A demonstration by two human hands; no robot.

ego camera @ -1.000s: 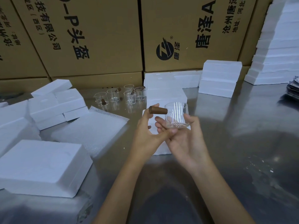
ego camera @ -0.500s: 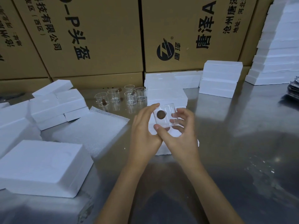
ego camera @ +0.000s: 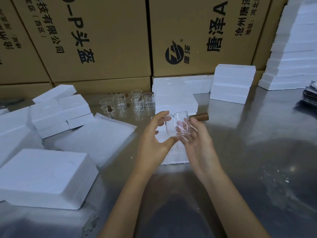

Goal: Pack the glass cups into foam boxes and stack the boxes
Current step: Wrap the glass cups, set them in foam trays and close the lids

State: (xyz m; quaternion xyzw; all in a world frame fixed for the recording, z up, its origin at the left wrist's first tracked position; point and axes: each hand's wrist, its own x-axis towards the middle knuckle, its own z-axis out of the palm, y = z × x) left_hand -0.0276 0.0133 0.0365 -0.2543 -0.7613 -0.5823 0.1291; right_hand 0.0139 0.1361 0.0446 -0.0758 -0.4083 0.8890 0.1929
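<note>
Both hands hold one clear glass cup (ego camera: 177,125) upright above the table's middle. Its brown wooden handle (ego camera: 200,116) sticks out to the right. My left hand (ego camera: 154,140) grips the cup's left side and base. My right hand (ego camera: 197,141) cups it from behind and below. Under the hands lies an open white foam box (ego camera: 171,157), mostly hidden. Several more glass cups (ego camera: 127,104) stand in a group farther back on the table.
White foam boxes and lids lie at the left (ego camera: 56,114) and front left (ego camera: 42,177), with a foam sheet (ego camera: 96,140) between. Stacked foam boxes stand behind (ego camera: 231,83) and far right (ego camera: 291,57). Cardboard cartons (ego camera: 103,40) wall the back. The steel table (ego camera: 257,152) stretches right.
The cup has been turned in my hands: its wooden handle pointed left, then towards me, and now points right. The hands stayed over the foam box.
</note>
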